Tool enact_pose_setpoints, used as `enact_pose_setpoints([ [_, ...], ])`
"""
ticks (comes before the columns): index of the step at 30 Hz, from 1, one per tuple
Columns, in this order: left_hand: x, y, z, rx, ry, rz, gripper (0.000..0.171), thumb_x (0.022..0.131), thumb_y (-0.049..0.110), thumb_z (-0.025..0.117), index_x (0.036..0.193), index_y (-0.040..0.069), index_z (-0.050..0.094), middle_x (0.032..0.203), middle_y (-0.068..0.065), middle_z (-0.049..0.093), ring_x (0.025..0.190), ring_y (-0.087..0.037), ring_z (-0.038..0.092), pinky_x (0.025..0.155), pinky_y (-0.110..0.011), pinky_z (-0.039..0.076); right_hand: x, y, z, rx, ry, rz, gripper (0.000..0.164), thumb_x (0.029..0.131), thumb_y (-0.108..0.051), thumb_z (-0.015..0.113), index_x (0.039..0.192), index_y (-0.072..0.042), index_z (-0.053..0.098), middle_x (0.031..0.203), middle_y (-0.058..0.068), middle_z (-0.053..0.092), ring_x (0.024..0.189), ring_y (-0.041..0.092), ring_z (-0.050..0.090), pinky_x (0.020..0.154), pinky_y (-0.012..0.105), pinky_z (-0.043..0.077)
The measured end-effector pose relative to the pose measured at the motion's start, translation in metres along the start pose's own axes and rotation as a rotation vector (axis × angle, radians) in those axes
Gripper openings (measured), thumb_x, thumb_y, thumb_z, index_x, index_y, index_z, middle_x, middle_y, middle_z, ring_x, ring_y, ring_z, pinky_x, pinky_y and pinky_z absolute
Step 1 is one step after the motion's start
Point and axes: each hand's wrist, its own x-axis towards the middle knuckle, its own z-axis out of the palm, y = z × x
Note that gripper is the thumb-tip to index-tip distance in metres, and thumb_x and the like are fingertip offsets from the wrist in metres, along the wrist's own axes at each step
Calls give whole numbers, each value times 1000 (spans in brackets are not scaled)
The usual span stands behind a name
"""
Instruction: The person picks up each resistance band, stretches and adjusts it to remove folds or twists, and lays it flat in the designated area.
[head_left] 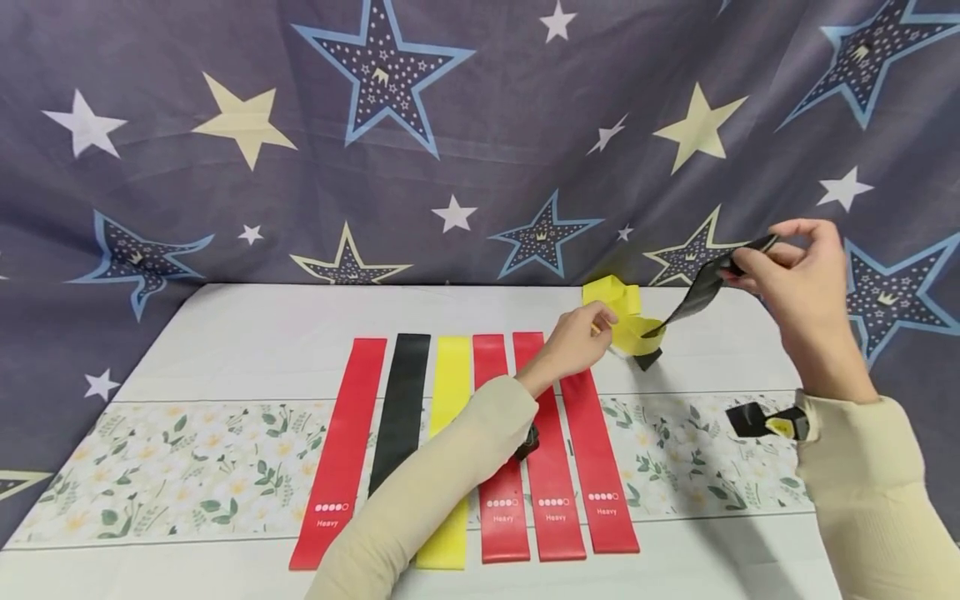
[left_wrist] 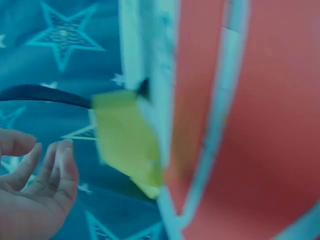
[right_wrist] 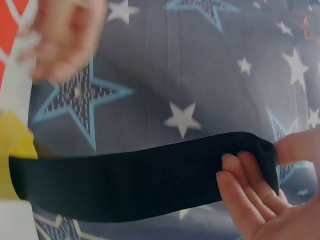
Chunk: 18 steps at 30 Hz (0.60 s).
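Note:
Raised at the right, my right hand (head_left: 813, 287) pinches one end of a black resistance band (head_left: 701, 292). The band slopes down to a crumpled yellow resistance band (head_left: 618, 312) at the table's back right, and its lower end passes by the yellow loops. In the right wrist view the black band (right_wrist: 120, 185) is stretched out flat, with fingers and thumb around its end. My left hand (head_left: 573, 342) is beside the yellow band, fingers loosely bent. The left wrist view shows nothing between the fingers of that hand (left_wrist: 37, 185), apart from the yellow band (left_wrist: 127, 142).
Flat bands lie in a row on the table: a red one (head_left: 337, 450), a black one (head_left: 401, 400), a yellow one (head_left: 452, 375) and three more reds, including the rightmost (head_left: 603, 475). My left forearm crosses above them. A star-patterned curtain (head_left: 525, 108) hangs behind the white table (head_left: 247, 333).

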Motion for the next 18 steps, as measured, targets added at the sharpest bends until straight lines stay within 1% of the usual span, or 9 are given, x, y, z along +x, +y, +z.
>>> enact_pose_setpoints([
  [2,-1,10,-5,-52,27,50,24,95,10,51,116,6,60,107,-7,65,93,-16,61,81,-16,48,-6,4,7,44,-44,17,32,81,17,52,98,-7,39,69,-2,70,55,9,68,58,20,55],
  [4,-3,21,-10,-92,45,106,26,93,10,54,118,6,60,106,-7,64,91,-14,61,79,-14,48,-13,11,11,47,-86,48,29,82,16,54,95,-5,40,69,-2,70,55,9,68,59,20,55],
  [6,-5,31,-14,-112,52,158,30,92,10,57,121,7,59,108,-8,62,89,-14,60,77,-14,47,-20,18,15,-3,-124,82,27,83,13,57,94,-5,40,69,-4,70,57,7,68,59,19,55],
  [8,-8,39,-17,-92,46,198,35,90,11,60,125,8,58,110,-8,59,90,-15,58,74,-13,46,-27,25,18,-70,-164,109,26,85,8,60,94,-6,41,70,-7,70,59,5,68,60,18,55],
  [10,-11,46,-19,-16,32,224,37,89,11,61,126,10,57,113,-7,55,89,-16,57,71,-12,44,-34,30,21,-147,-200,124,25,86,3,62,94,-7,41,71,-10,70,62,3,68,61,17,55],
  [12,-14,49,-20,90,14,237,36,89,12,61,125,12,58,115,-6,53,91,-15,56,71,-10,42,-41,34,24,-215,-224,122,23,88,-2,63,94,-8,41,73,-12,69,65,1,67,62,16,54],
  [15,-19,50,-21,261,-19,255,32,90,14,60,122,14,59,117,-2,53,96,-11,53,80,-10,43,-51,39,28,-265,-233,110,22,88,-5,63,94,-8,42,74,-14,68,67,-1,67,62,16,54],
  [18,-25,49,-22,353,-42,283,34,88,15,61,122,14,58,119,-1,54,102,-8,51,87,-13,44,-60,44,30,-291,-252,103,22,88,-5,63,95,-10,43,78,-17,68,72,-3,67,65,14,53],
])
